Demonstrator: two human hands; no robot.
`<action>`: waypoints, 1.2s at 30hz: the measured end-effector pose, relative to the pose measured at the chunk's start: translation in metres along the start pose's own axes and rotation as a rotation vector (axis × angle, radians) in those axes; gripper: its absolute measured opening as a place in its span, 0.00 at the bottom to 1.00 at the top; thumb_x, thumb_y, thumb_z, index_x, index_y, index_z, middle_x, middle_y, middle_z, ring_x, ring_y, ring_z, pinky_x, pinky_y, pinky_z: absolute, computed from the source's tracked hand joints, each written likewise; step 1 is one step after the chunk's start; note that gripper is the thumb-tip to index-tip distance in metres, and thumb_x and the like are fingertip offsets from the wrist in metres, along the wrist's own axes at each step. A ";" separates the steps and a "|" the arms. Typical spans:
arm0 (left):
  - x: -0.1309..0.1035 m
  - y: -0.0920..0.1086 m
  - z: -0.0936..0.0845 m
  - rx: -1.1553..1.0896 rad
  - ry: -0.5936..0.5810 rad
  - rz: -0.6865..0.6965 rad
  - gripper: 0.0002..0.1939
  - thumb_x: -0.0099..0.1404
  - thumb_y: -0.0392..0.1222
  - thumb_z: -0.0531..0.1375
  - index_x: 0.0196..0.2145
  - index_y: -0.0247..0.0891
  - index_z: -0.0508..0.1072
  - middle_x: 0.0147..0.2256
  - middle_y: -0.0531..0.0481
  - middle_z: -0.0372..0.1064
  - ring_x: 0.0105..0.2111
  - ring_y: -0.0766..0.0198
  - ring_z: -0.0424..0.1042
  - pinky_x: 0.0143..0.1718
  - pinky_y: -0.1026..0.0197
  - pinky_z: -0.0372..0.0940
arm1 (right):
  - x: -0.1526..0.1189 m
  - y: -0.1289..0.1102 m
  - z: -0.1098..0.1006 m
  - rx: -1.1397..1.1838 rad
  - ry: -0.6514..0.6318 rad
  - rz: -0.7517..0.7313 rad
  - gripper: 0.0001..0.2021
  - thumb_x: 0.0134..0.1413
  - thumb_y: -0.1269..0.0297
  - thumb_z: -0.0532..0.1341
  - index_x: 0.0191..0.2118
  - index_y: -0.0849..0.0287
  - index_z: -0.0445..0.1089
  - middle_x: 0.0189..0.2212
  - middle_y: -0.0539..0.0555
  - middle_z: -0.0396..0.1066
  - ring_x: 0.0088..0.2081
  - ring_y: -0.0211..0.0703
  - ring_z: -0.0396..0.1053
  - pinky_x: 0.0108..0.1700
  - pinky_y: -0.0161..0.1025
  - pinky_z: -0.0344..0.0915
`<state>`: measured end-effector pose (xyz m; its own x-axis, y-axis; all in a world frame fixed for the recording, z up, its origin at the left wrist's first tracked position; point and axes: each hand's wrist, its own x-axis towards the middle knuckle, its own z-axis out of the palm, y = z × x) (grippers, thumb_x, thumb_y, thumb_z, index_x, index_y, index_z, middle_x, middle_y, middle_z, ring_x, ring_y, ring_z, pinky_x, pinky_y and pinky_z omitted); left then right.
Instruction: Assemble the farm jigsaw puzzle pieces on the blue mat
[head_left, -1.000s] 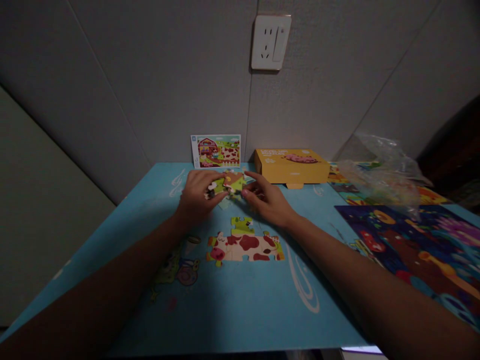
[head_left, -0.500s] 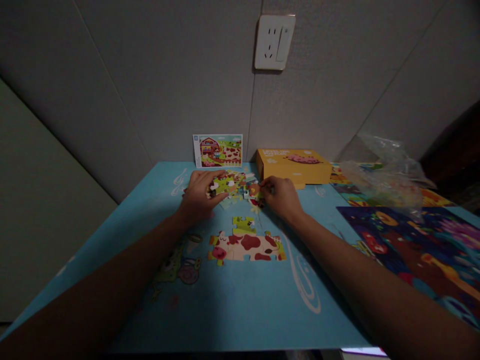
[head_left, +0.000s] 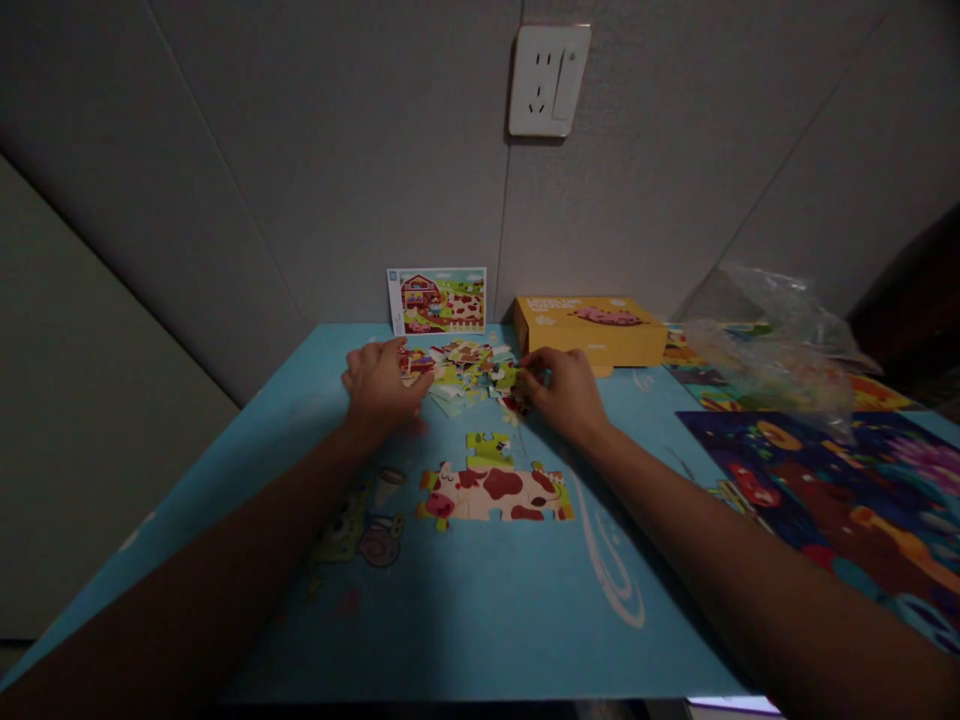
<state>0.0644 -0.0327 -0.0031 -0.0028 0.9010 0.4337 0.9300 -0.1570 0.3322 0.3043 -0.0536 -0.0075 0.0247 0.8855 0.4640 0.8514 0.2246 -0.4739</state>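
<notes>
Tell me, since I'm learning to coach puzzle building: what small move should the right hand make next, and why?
Perhaps have the right hand draw the green piece beside it clear of the overlapping pile. Single shapes are hard to read there, while the joined cow section nearer the person has a green part along its upper edge to compare it with.

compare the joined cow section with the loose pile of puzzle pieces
The cow section lies flat, its pieces fitted together, while the loose pile is heaped, pieces overlapping at odd angles. The cow section shows one readable animal; the loose pile shows only jumbled scraps of colour. The cow section sits nearer the viewer; the loose pile lies between the left hand and right hand. Both rest on the blue table.
</notes>
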 end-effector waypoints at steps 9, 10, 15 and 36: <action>0.005 -0.008 -0.001 0.162 -0.185 -0.155 0.31 0.59 0.60 0.57 0.53 0.39 0.73 0.49 0.30 0.65 0.54 0.35 0.63 0.51 0.37 0.61 | -0.001 0.004 0.006 -0.122 -0.025 -0.012 0.10 0.53 0.64 0.61 0.37 0.59 0.78 0.39 0.63 0.67 0.46 0.56 0.62 0.49 0.48 0.58; 0.005 -0.008 0.000 0.154 -0.176 -0.161 0.30 0.58 0.60 0.58 0.53 0.39 0.73 0.49 0.31 0.66 0.54 0.35 0.64 0.51 0.37 0.61 | -0.002 0.002 0.006 -0.116 -0.028 -0.018 0.09 0.54 0.64 0.61 0.37 0.59 0.78 0.39 0.63 0.67 0.45 0.55 0.62 0.49 0.48 0.58; 0.007 -0.009 -0.001 0.104 -0.147 -0.126 0.20 0.59 0.55 0.59 0.43 0.41 0.77 0.46 0.34 0.69 0.51 0.38 0.67 0.48 0.39 0.63 | -0.001 0.001 0.005 -0.102 -0.034 -0.047 0.10 0.55 0.63 0.60 0.37 0.60 0.78 0.39 0.62 0.68 0.45 0.55 0.63 0.49 0.48 0.59; 0.008 -0.005 -0.004 -0.017 -0.180 -0.123 0.26 0.55 0.47 0.63 0.51 0.38 0.73 0.46 0.40 0.74 0.48 0.48 0.72 0.48 0.51 0.66 | -0.001 -0.001 0.004 -0.086 -0.096 -0.065 0.09 0.55 0.65 0.60 0.36 0.60 0.77 0.38 0.61 0.71 0.44 0.52 0.64 0.48 0.45 0.58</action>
<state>0.0586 -0.0266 0.0025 -0.0487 0.9713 0.2327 0.9203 -0.0469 0.3885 0.3012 -0.0534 -0.0098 -0.0783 0.9060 0.4160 0.8914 0.2505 -0.3778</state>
